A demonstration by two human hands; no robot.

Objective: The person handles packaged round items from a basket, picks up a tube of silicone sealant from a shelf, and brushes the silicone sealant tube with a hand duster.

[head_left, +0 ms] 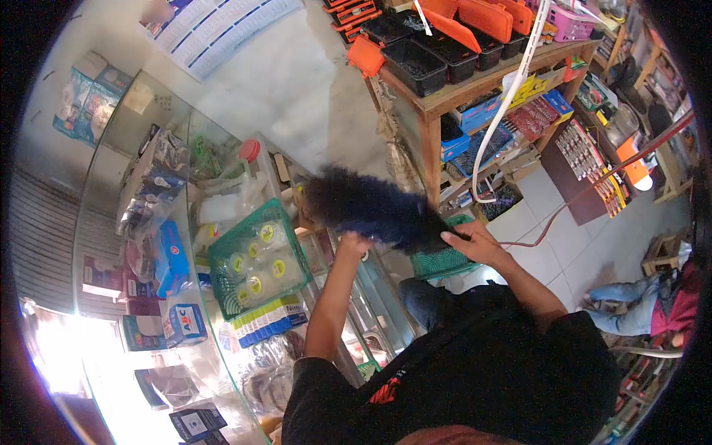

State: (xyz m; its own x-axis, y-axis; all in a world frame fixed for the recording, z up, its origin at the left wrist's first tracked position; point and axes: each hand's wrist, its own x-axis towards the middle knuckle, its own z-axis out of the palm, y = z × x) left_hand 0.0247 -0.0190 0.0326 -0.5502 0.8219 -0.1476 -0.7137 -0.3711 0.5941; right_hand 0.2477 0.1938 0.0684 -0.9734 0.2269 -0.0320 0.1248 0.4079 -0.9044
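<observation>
A dark, fluffy feather duster (371,208) stretches across the middle of the head view, its bristles blurred toward the left end. My right hand (475,243) is closed around its narrow right end, thumb on top. Against the duster's lower edge is my left hand (354,245); its fingers are hidden by the bristles, so I cannot tell whether they grip it. Just left of that hand, a green basket (288,222) holds several clear round packs with yellow-green labels. Below the basket lies a row of blue, white and green boxes (268,320).
A glass display case (211,326) with packaged goods stands at left. At the upper right, a wooden table (437,111) carries black bins with orange lids (486,18). A white cable (512,93) hangs down. Another person's jeans-clad leg (627,304) shows at right.
</observation>
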